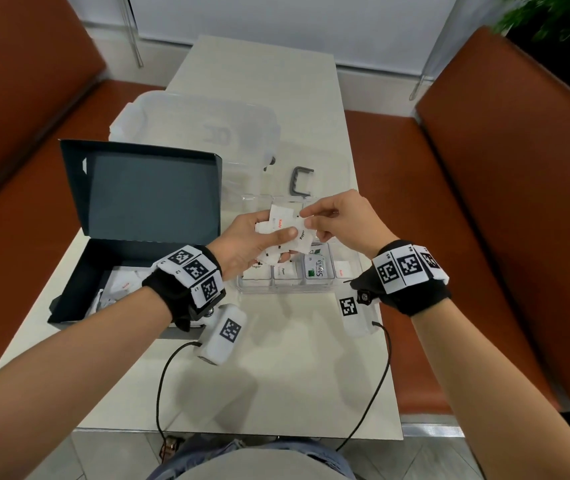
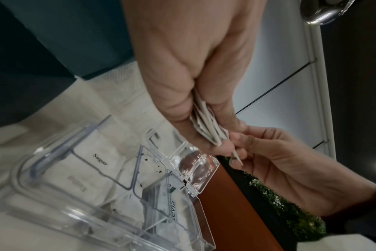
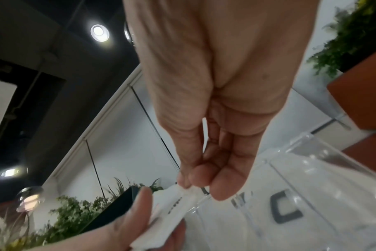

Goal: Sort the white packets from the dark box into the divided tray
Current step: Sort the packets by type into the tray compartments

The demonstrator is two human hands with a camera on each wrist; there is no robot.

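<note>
Task looks partly done. Nearest on the pale tabletop, the clear plastic divided tray already holds sorted white paper packets in its front row: ones marked Sugar, Pepper, Stevia and a red-lettered kind, one sort to each compartment. The back row is mostly hidden by the hands, so its fill cannot be told.

To the left, the dark open cardboard box has a few loose packets at its bottom; these remain to be sorted.

Above the tray, left hand, palm up, fingers curled under and thumb pressed on top, grips a fanned bundle of packets. Right hand pinches one Pepper packet between thumb and forefinger at the bundle's edge, other fingers loosely bent; likely drawing it off for its compartment.

Further back: a dark grey U-shaped clip, then a translucent plastic lidded tub.
</note>
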